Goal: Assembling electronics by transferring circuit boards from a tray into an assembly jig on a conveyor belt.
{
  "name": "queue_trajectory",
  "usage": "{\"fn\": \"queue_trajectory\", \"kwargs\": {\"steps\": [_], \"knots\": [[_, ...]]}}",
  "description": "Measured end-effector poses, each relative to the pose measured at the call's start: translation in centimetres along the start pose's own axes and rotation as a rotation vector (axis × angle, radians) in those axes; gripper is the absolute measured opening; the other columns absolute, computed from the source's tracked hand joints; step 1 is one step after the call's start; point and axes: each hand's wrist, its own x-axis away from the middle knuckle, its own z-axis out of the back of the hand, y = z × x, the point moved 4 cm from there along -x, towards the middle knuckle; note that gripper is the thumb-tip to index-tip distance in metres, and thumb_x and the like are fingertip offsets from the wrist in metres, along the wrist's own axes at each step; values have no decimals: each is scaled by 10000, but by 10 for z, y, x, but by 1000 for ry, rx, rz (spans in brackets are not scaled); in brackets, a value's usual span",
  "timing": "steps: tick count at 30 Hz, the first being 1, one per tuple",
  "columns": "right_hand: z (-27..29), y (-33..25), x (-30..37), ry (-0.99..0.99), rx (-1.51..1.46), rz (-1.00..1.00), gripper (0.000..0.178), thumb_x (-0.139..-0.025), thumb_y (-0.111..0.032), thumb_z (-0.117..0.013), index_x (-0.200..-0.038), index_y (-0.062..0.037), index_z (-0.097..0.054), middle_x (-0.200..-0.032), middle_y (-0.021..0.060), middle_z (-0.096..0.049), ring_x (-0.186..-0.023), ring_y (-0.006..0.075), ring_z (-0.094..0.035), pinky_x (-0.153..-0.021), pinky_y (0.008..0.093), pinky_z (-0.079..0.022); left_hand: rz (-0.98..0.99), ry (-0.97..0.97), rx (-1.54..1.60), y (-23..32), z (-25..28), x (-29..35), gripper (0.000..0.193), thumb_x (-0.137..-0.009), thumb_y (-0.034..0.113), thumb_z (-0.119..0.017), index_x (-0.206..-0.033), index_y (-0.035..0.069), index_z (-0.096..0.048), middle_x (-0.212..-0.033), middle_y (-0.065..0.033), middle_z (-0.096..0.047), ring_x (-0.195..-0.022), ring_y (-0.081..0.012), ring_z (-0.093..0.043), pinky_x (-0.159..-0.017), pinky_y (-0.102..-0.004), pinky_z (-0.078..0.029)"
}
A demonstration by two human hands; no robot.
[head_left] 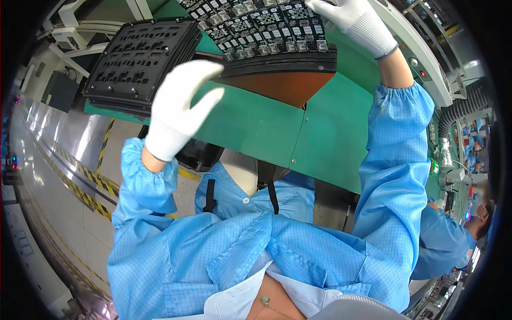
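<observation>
A panel of black circuit boards (261,29), covered with rows of small metal and white parts, lies tilted over a stack of black trays (282,65) at the far middle. My right hand (349,21), in a white knit glove, is closed at the panel's right edge, one digit reaching over its top; part of the grip is hidden. To the left, my gloved left hand (184,106) is held up with thumb and fingers apart, nothing in it. It hovers just in front of another stack of black trays (136,61) with shaped cutouts.
Beneath both stacks is a green bench top (256,125); an orange-brown block (277,88) supports the middle stack. A white machine frame (421,64) borders the right side. Another person in blue (445,240) works at lower right. Yellow-black floor tape (101,184) runs at left.
</observation>
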Motion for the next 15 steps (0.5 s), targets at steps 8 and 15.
{"fn": "queue_trajectory", "kwargs": {"steps": [8,15], "knots": [[-12,34,-5,-19,-405,-277,274,-951,-228,-639,-775,-22,-674,-677,-24,-596,-604,84,-562,-567,257,-463,180,-136,210,1,-50,45,271,-880,175,-703,-1105,23,-704,-1111,-148,-698,-1089,-326,-642,-962,-404,-496],[-30,94,-13,-45,105,4,145,-887,-185,-698,-930,-50,-724,-736,53,-646,-668,180,-618,-637,309,-503,231,-226,247,0,-55,44,294,-888,151,-698,-1131,-14,-690,-1145,-174,-688,-1115,-316,-639,-982,-386,-496]]}}
